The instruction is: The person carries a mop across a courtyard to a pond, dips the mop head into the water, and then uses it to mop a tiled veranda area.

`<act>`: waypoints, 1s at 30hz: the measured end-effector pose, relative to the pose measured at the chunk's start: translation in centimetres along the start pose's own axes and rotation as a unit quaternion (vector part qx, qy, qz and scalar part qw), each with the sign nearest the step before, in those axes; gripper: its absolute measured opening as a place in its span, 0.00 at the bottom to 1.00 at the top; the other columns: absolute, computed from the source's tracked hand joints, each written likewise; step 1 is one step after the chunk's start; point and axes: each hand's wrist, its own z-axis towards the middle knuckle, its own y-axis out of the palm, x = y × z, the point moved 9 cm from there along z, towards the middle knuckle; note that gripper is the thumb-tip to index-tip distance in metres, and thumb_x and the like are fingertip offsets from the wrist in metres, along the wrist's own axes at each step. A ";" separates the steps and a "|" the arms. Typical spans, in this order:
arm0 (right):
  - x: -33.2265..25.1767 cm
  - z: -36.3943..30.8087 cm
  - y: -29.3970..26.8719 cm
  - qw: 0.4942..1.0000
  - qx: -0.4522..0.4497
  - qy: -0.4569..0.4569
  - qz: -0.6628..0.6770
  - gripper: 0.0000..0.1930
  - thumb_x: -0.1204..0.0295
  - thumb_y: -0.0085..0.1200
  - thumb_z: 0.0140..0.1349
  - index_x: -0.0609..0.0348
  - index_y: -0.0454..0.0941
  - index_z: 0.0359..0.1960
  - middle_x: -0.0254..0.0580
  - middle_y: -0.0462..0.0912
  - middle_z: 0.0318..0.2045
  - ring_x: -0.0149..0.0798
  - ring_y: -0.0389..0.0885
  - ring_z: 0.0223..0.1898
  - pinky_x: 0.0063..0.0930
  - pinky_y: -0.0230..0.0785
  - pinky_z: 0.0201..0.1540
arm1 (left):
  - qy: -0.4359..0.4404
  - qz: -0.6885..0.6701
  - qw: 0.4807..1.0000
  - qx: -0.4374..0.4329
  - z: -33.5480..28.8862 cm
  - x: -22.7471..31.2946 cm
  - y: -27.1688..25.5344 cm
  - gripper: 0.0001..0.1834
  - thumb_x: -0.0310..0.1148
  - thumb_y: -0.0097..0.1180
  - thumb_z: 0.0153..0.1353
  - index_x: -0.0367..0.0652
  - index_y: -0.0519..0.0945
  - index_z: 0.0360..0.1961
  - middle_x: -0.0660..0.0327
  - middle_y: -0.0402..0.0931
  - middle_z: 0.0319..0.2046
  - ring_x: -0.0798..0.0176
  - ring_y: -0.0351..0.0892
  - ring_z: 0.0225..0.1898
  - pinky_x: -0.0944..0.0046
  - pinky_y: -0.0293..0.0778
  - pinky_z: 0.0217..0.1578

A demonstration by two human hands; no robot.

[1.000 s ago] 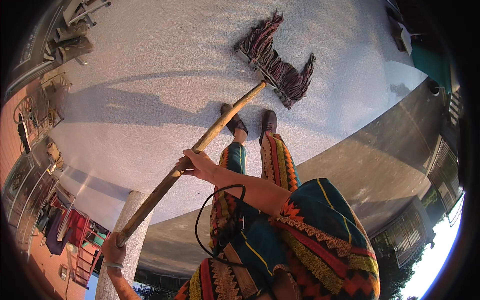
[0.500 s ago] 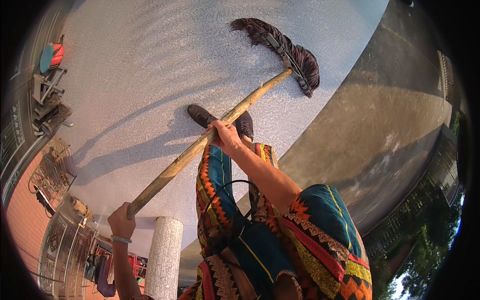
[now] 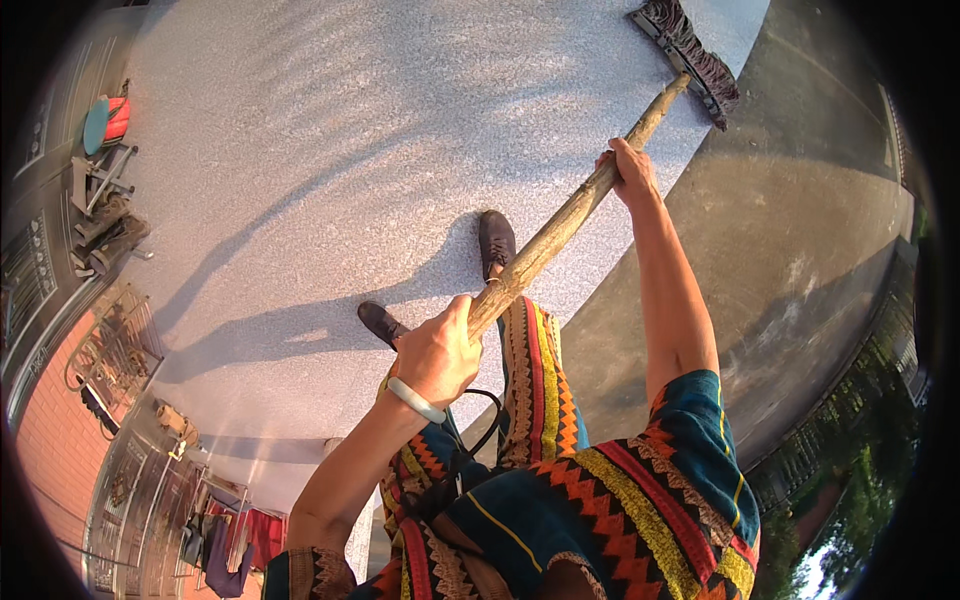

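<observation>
Where the wooden handle (image 3: 560,228) was slanted from centre to upper right of the frame, both bare hands were clamped on it, set well apart: its near part was gripped by the left hand (image 3: 440,355), with a pale bangle (image 3: 415,401) worn at the wrist, and its farther part by the right hand (image 3: 632,174). At the far end, in the upper right, the dark, stringy mop head (image 3: 690,50) was placed on pale speckled floor (image 3: 300,130), close to the edge of brown-grey ground (image 3: 780,225). Two dark shoes (image 3: 496,238) were planted near centre, left of the handle. Patterned clothing (image 3: 610,510), teal with zigzag bands, was seen at lower centre; brown boots (image 3: 112,238) and a red-and-teal round object (image 3: 96,124) were noted at the left.
</observation>
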 end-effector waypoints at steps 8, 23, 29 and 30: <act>9.5 -13.7 20.9 0.985 -0.113 0.032 0.128 0.05 0.75 0.47 0.55 0.64 0.65 0.26 0.40 0.68 0.17 0.38 0.71 0.18 0.32 0.69 0.22 | -0.075 0.011 0.989 0.126 -16.4 -14.5 -12.2 0.17 0.27 0.56 0.48 0.44 0.73 0.42 0.53 0.77 0.27 0.48 0.77 0.27 0.56 0.72 0.27; 52.2 -53.1 44.8 0.894 -0.378 0.181 -0.157 0.11 0.71 0.47 0.58 0.66 0.60 0.30 0.47 0.71 0.21 0.41 0.76 0.22 0.35 0.75 0.23 | -0.477 -0.234 0.835 0.148 -62.0 -43.0 2.2 0.17 0.32 0.58 0.48 0.46 0.74 0.41 0.47 0.76 0.26 0.40 0.76 0.30 0.48 0.72 0.28; 63.3 -66.4 42.2 0.778 -0.455 0.305 -0.308 0.13 0.71 0.48 0.61 0.69 0.59 0.30 0.50 0.73 0.26 0.41 0.78 0.25 0.37 0.79 0.29 | -0.452 -0.185 0.862 0.136 -73.5 -41.1 6.4 0.17 0.34 0.58 0.48 0.40 0.73 0.39 0.50 0.76 0.25 0.47 0.77 0.27 0.53 0.70 0.26; 64.2 -66.9 42.0 0.767 -0.468 0.315 -0.304 0.14 0.72 0.48 0.60 0.71 0.59 0.30 0.51 0.73 0.26 0.42 0.78 0.25 0.37 0.79 0.29 | -0.411 -0.123 0.895 0.122 -74.3 -40.5 7.5 0.21 0.36 0.58 0.49 0.40 0.74 0.44 0.53 0.78 0.29 0.52 0.78 0.30 0.55 0.72 0.29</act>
